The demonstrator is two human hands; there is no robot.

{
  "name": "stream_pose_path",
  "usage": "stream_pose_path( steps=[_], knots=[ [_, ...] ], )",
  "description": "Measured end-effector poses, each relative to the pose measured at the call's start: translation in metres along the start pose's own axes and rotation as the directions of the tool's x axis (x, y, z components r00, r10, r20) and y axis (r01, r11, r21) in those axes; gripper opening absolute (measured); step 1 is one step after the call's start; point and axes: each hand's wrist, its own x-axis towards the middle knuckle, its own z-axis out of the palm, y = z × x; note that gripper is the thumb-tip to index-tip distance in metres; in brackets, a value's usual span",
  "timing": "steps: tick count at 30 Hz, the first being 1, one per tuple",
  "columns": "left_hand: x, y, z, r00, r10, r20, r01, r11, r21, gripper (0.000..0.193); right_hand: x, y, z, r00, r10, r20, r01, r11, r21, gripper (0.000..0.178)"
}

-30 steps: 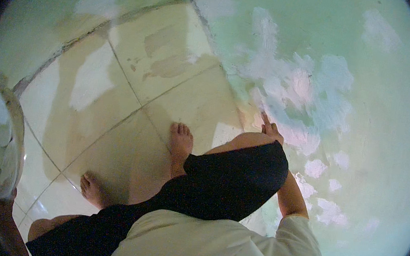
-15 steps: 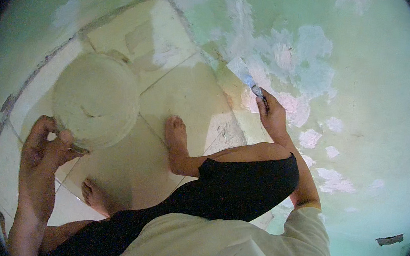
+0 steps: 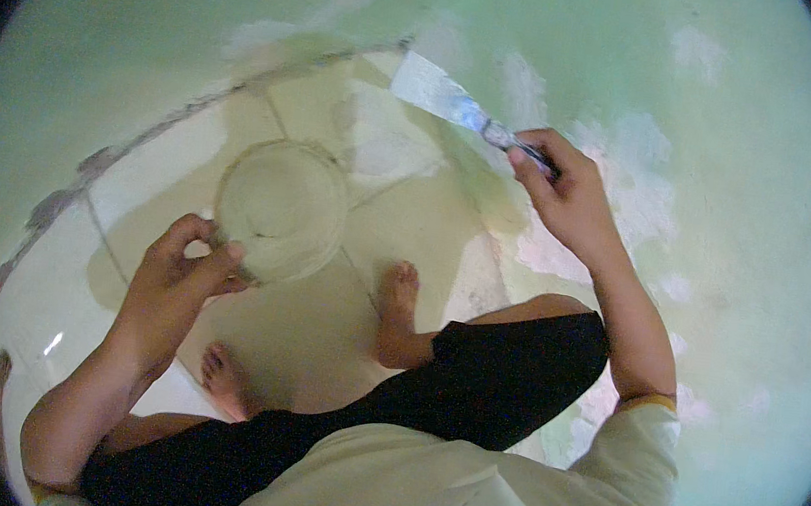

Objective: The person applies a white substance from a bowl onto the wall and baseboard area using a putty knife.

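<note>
My left hand [image 3: 181,274] is closed on the near-left rim of a round, shallow, pale dish [image 3: 283,213], thumb and fingers pinching its edge. The dish is held over the floor, and a small dark mark shows near its middle. In my right hand [image 3: 570,196] is a putty knife [image 3: 483,128], gripped by its dark handle. Its broad, whitish blade points up and left, beyond the far-right side of the dish and apart from it. Whether the blade touches the surface behind it I cannot tell.
A green wall [image 3: 757,290] with whitish and pinkish filler patches [image 3: 629,193] rises at the right and far side. Pale floor tiles [image 3: 318,328] lie below, with a rough dark seam along the wall's foot. My bare feet [image 3: 399,317] and bent knee are close by.
My right hand has brought the putty knife up and left, away from the patched wall. The dish in my left hand has shifted right. The whole view has turned a little.
</note>
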Motion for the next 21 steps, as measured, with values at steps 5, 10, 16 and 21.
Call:
stream_pose_path(
  steps=[5,10,16,21],
  knots=[
    [0.007,0.0,0.004,1.0,0.029,-0.009,-0.029,0.998,-0.054,0.023,-0.023,-0.029,-0.015,0.997,0.073,-0.004,-0.07,0.965,0.253,0.023],
    [0.007,0.005,-0.001,0.996,0.075,-0.056,-0.077,0.996,-0.042,0.021,-0.038,-0.061,-0.005,0.996,-0.081,0.029,0.065,0.926,0.372,0.019],
    [0.03,-0.007,0.008,0.993,0.098,-0.069,-0.094,0.994,0.05,0.029,-0.027,-0.052,0.012,0.975,-0.097,0.198,-0.008,0.883,0.47,0.017],
    [0.027,-0.018,0.007,0.983,0.082,-0.167,-0.072,0.996,0.061,0.031,0.002,-0.058,0.05,0.927,-0.216,0.305,0.054,0.885,0.463,0.017]
  ],
)
